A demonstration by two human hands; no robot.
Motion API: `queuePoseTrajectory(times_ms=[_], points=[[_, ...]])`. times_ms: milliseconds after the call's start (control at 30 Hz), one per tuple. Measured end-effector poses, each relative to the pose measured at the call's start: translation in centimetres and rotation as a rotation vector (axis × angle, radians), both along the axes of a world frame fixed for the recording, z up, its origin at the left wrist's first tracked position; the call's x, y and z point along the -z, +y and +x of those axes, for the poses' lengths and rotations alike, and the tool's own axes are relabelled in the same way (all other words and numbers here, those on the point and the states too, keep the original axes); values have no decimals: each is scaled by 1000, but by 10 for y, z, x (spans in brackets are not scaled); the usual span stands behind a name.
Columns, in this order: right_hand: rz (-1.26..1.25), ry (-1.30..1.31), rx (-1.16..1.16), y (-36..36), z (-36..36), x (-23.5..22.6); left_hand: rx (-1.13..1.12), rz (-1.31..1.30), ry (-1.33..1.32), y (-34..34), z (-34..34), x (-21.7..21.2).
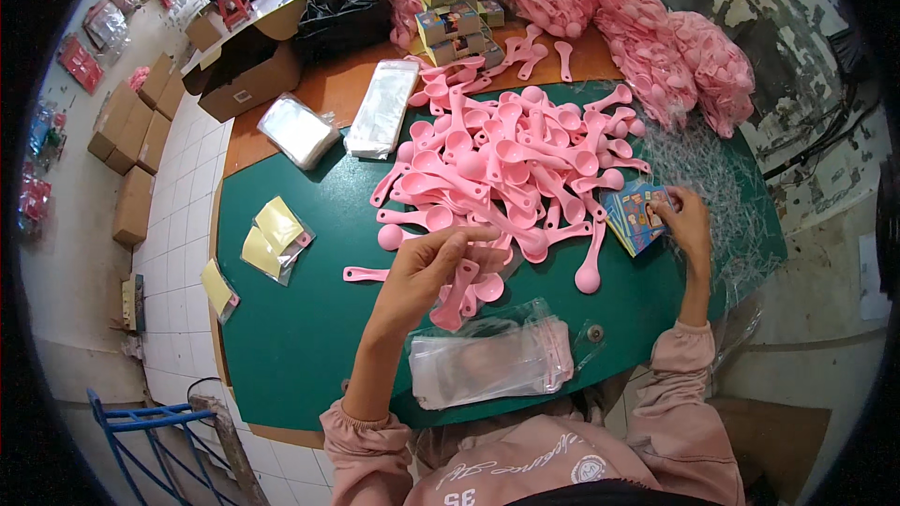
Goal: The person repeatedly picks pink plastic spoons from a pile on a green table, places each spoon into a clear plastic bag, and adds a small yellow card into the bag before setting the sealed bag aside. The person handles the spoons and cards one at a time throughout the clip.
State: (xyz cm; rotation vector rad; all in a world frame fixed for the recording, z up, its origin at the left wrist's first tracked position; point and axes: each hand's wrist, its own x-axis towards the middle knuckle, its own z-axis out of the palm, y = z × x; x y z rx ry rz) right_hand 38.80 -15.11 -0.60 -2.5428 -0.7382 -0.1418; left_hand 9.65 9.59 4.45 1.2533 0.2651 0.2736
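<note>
My left hand (422,272) is closed in a pinch on what looks like a clear plastic bag (507,260) over the near edge of the spoon pile. Just below those fingers hangs or lies a pink measuring spoon (456,298); I cannot tell whether the bag surrounds it. On the right, my right hand (690,223) grips the edge of a small stack of colourful printed cards (637,214). Between both hands spreads a large heap of pink measuring spoons (534,155). Nearest my body lies a stack of clear plastic bags (483,365).
Filled bags with pale yellow cards (277,236) lie at the left. Two packs of bags (382,108) stand behind them. Banded card stacks (448,23) and big sacks of pink spoons (647,47) occupy the back. An open carton (248,80) is far left; plastic scraps (717,187) cover the right.
</note>
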Motion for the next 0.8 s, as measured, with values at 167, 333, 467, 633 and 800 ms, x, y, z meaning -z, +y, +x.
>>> queuePoseTrajectory(times_ms=[167, 333, 467, 633, 800], points=[[92, 150, 70, 14, -12, -22, 35, -5, 51, 4, 1, 2], [170, -116, -77, 30, -49, -71, 154, 323, 77, 5, 8, -2], [714, 315, -478, 80, -105, -85, 157, 307, 59, 9, 7, 6], [541, 503, -592, 91, -125, -87, 167, 243, 240, 13, 5, 1], [329, 363, -729, 90, -121, -99, 135, 219, 92, 9, 1, 11]])
